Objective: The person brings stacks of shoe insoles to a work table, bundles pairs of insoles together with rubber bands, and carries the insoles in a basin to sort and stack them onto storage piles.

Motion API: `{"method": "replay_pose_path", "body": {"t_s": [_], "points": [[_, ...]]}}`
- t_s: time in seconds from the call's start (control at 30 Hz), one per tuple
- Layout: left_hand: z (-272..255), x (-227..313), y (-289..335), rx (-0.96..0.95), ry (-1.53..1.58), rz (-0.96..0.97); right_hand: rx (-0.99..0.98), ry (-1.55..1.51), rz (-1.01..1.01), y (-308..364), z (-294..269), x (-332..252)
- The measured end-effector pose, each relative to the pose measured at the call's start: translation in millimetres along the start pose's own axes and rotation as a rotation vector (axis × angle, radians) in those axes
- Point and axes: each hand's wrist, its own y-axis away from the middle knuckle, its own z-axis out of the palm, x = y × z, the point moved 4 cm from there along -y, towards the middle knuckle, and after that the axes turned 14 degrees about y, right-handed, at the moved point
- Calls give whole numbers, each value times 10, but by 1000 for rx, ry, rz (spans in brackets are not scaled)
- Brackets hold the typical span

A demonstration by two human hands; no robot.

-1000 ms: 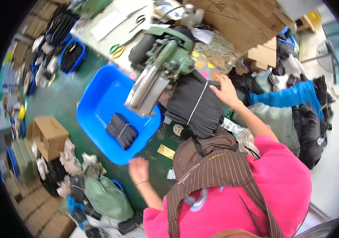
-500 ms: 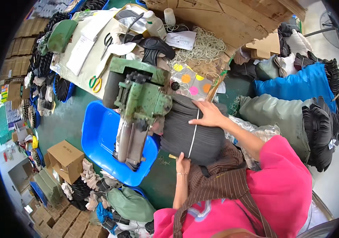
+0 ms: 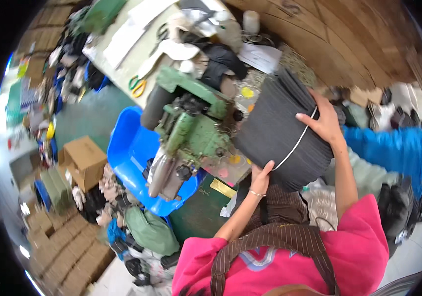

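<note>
A thick bundle of dark grey knit pieces (image 3: pixel 285 128), bound round with a white cord (image 3: pixel 294 148), is held up in front of me. My right hand (image 3: pixel 325 121) grips its right side with the thumb over the top face beside the cord. At the lower edge my left hand (image 3: pixel 260 178) holds the bundle, thumb on top near the cord's end; its other fingers are hidden beneath. Just left of the bundle stands a green machine (image 3: pixel 196 133) with a grey cylindrical part. The bundle covers part of the worktable.
A blue plastic tub (image 3: pixel 126 143) sits below the machine. On the table (image 3: pixel 110 59) lie papers, scissors (image 3: pixel 138 88) with green and yellow handles, and dark cloth pieces. Large cardboard (image 3: pixel 329 34) stands at the back right. Blue-wrapped bundles (image 3: pixel 386 143) lie on the right.
The bundle has risen off its place beside the machine and moved right, tilting, with both hands on it. My view has turned, so the scene is shifted and slightly blurred.
</note>
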Motion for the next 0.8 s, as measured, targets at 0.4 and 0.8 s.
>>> {"method": "replay_pose_path", "body": {"t_s": [0.4, 0.8], "points": [[1394, 581, -146, -73, -1587, 689, 260, 183, -19, -127, 489, -374], [1350, 722, -1108, -111, -1680, 799, 63, 185, -95, -255, 516, -460]]}}
